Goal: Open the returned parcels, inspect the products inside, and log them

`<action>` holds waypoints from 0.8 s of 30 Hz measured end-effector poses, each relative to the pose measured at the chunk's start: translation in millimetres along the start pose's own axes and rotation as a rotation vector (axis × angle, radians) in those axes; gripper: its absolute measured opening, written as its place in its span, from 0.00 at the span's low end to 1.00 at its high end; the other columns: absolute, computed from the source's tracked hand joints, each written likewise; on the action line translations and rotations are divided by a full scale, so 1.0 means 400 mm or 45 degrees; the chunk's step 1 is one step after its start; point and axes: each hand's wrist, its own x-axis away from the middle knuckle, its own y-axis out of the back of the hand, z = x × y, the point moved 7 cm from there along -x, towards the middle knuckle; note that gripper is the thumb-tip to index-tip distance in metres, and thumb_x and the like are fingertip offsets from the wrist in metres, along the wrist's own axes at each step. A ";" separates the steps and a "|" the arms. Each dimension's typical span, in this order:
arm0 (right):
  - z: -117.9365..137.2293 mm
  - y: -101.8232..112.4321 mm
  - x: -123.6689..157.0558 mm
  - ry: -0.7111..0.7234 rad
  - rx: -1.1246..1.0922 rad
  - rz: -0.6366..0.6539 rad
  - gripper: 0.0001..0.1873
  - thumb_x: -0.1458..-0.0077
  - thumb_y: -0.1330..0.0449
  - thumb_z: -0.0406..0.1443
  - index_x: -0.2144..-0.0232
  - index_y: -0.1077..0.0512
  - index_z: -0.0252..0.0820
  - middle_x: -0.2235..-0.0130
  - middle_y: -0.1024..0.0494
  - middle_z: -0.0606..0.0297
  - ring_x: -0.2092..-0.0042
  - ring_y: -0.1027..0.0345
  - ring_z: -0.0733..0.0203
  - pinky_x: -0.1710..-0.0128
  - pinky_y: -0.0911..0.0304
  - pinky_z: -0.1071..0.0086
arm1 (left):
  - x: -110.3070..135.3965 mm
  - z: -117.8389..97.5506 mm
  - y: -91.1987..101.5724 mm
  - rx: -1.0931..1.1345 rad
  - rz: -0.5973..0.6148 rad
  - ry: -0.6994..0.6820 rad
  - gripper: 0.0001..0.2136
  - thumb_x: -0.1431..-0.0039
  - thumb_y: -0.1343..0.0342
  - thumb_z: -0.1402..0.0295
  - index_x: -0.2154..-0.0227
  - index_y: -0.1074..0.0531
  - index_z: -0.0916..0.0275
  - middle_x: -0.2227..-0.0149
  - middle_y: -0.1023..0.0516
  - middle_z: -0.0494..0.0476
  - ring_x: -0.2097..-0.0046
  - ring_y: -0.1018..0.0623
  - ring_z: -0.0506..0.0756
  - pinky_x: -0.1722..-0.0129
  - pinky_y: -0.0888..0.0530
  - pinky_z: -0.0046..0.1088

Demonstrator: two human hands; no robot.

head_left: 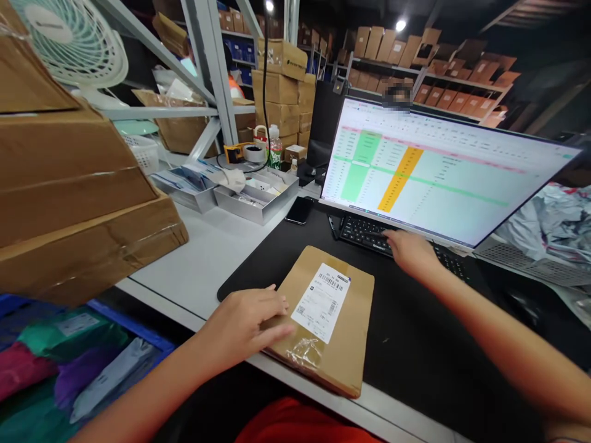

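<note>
A flat brown cardboard parcel [353, 307] lies on a black desk mat [415, 344], with a white printed label [322, 301] and clear tape on its upper face. My left hand [252, 320] rests on the parcel's left edge, fingers stretched out rather than wrapped around it. Over the black keyboard [364, 234], my right hand [410, 251] reaches down with a finger pointed at the keys; its other fingers are partly hidden. Behind the keyboard stands a monitor [438, 166] with a spreadsheet that has green and orange columns.
Stacked cartons [69, 197] and a fan [69, 43] occupy the left. A phone [299, 210] lies near grey trays [258, 194] of small items. Below the desk edge, a blue crate [133, 326] holds coloured bags. A mouse [521, 307] sits at right, near silvery plastic bags [549, 215].
</note>
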 end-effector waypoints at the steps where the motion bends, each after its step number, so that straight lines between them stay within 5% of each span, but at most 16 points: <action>1: -0.010 -0.031 0.044 -0.066 -0.044 0.003 0.20 0.34 0.53 0.34 0.48 0.26 0.36 0.56 0.20 0.49 0.57 0.27 0.50 0.57 0.37 0.60 | -0.029 0.003 0.002 0.001 0.053 0.064 0.11 0.33 0.47 0.59 0.62 0.24 0.60 0.57 0.16 0.55 0.56 0.16 0.55 0.41 0.25 0.38; 3: -0.015 -0.093 0.130 -0.123 -0.127 0.028 0.19 0.34 0.53 0.33 0.51 0.24 0.35 0.59 0.19 0.52 0.60 0.24 0.54 0.59 0.33 0.63 | -0.096 0.004 -0.009 -0.022 0.153 0.141 0.11 0.37 0.42 0.61 0.55 0.25 0.59 0.50 0.19 0.58 0.49 0.19 0.59 0.40 0.27 0.43; 6: -0.011 -0.150 0.226 -0.147 -0.225 0.029 0.18 0.36 0.49 0.32 0.50 0.24 0.35 0.55 0.19 0.53 0.55 0.24 0.56 0.54 0.30 0.65 | -0.200 0.016 -0.073 -0.095 0.337 0.233 0.34 0.46 0.36 0.54 0.39 0.35 0.61 0.34 0.35 0.72 0.34 0.34 0.70 0.36 0.36 0.59; 8: -0.023 -0.156 0.259 -0.150 -0.251 0.013 0.16 0.38 0.44 0.34 0.51 0.23 0.37 0.53 0.21 0.54 0.52 0.25 0.57 0.50 0.31 0.65 | -0.251 0.042 -0.132 -0.145 0.475 0.357 0.45 0.52 0.36 0.48 0.33 0.42 0.65 0.30 0.48 0.80 0.30 0.45 0.78 0.38 0.42 0.69; 10: -0.069 -0.141 0.269 -0.183 -0.254 -0.020 0.14 0.37 0.42 0.37 0.53 0.21 0.39 0.54 0.21 0.55 0.52 0.26 0.57 0.48 0.33 0.65 | -0.286 0.070 -0.183 -0.161 0.578 0.447 0.50 0.54 0.38 0.45 0.32 0.45 0.68 0.30 0.49 0.83 0.30 0.48 0.81 0.41 0.39 0.69; 14: -0.271 -0.077 0.284 -0.429 -0.187 -0.217 0.18 0.32 0.50 0.37 0.50 0.24 0.36 0.54 0.23 0.52 0.51 0.29 0.56 0.46 0.35 0.63 | -0.320 0.108 -0.228 -0.111 0.629 0.452 0.46 0.55 0.39 0.45 0.36 0.37 0.67 0.37 0.36 0.78 0.34 0.38 0.78 0.43 0.31 0.59; 18: -0.438 -0.070 0.323 -0.616 -0.105 -0.407 0.20 0.34 0.54 0.30 0.47 0.27 0.34 0.54 0.24 0.51 0.50 0.31 0.54 0.45 0.36 0.58 | -0.315 0.132 -0.234 -0.110 0.543 0.468 0.43 0.56 0.39 0.48 0.38 0.34 0.66 0.37 0.35 0.75 0.34 0.39 0.76 0.40 0.34 0.60; 24: -0.464 -0.156 0.333 -0.590 -0.028 -0.478 0.16 0.38 0.49 0.31 0.51 0.26 0.38 0.51 0.26 0.52 0.49 0.33 0.52 0.45 0.35 0.56 | -0.306 0.165 -0.255 -0.070 0.366 0.481 0.31 0.48 0.44 0.54 0.42 0.31 0.62 0.40 0.30 0.67 0.36 0.35 0.70 0.40 0.32 0.55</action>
